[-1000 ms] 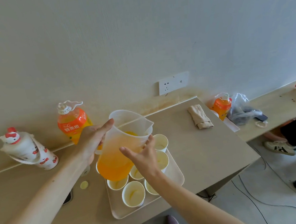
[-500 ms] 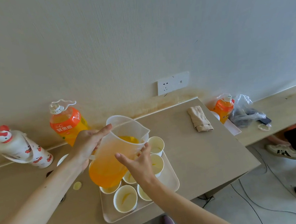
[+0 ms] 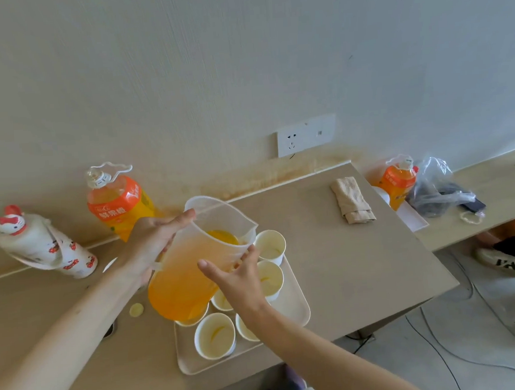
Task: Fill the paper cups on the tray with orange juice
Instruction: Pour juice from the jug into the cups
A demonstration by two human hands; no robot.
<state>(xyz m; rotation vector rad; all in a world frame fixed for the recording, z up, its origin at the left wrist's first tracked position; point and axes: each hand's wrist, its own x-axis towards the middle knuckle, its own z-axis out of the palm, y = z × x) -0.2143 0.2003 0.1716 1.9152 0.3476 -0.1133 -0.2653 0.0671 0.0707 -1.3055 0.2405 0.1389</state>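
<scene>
A person tilts a clear pitcher [image 3: 192, 278], about half full of orange juice, over the paper cups [image 3: 215, 335] standing on a pale tray [image 3: 297, 304] near the table's [image 3: 346, 264] front edge; the cups in view hold only a thin yellow trace at the bottom. The left hand [image 3: 153, 241] grips the pitcher at its handle side, while the right hand [image 3: 238, 281], fingers spread and nearly straight, presses against the wall below the spout. Compared with half a second earlier, the grip and tilt look unchanged.

Paper cups [image 3: 215, 335] on tray [image 3: 297, 303], pitcher [image 3: 193, 260] above them
</scene>
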